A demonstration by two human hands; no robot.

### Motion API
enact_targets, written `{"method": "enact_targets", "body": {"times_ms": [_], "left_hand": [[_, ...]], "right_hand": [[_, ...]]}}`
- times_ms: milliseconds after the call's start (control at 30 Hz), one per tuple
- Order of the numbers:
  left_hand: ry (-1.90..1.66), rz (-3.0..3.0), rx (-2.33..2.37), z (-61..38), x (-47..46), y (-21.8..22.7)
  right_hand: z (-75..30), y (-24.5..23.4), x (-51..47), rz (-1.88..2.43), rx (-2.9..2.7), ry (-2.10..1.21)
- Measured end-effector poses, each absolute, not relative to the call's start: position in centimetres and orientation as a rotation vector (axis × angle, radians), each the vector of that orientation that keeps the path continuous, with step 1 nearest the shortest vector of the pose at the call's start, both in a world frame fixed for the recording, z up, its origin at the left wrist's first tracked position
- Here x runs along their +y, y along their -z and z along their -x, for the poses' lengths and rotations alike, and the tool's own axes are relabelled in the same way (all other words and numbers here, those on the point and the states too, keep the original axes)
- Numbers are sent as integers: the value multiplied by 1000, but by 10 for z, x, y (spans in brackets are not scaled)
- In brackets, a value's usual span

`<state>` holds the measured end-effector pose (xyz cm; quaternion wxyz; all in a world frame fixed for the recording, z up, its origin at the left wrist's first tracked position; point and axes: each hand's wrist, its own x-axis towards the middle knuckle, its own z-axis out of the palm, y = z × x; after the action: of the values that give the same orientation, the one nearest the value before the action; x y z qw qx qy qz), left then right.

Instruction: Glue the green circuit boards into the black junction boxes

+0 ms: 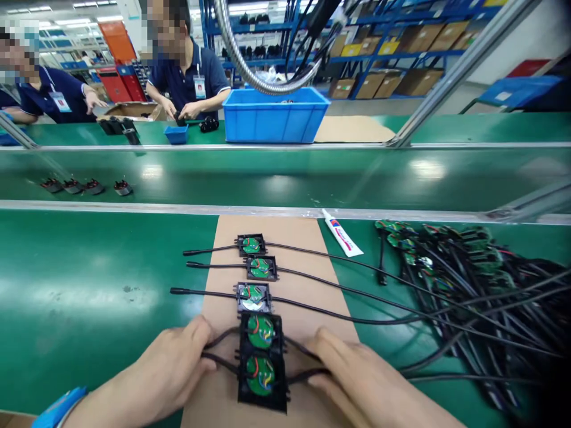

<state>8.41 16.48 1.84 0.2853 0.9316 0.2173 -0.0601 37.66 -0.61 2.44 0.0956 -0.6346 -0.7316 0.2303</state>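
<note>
My left hand (176, 365) pinches the black cables on the left side of a black housing pair (262, 362) holding two round green circuit boards. On the housing's right side my right hand (352, 374) grips the cables coming out there. The housing lies on a brown cardboard sheet (303, 279) on the green bench. Above it on the cardboard sit three single black housings (255, 272) in a column, each with a green board and long black cables running left and right.
A tangled heap of cabled boards (464, 279) lies to the right. A white glue tube (341, 233) rests by the conveyor rail. Small black parts (84, 186) ride the belt. Across it stand a blue bin (274, 114) and two seated people (185, 71).
</note>
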Motion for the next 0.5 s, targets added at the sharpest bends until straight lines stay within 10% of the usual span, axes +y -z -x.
{"method": "enact_targets", "body": {"times_ms": [500], "left_hand": [[248,-2878,676,-136,256,-1]], "right_hand": [[-452,-16,49,2267,-2120,-535]]}}
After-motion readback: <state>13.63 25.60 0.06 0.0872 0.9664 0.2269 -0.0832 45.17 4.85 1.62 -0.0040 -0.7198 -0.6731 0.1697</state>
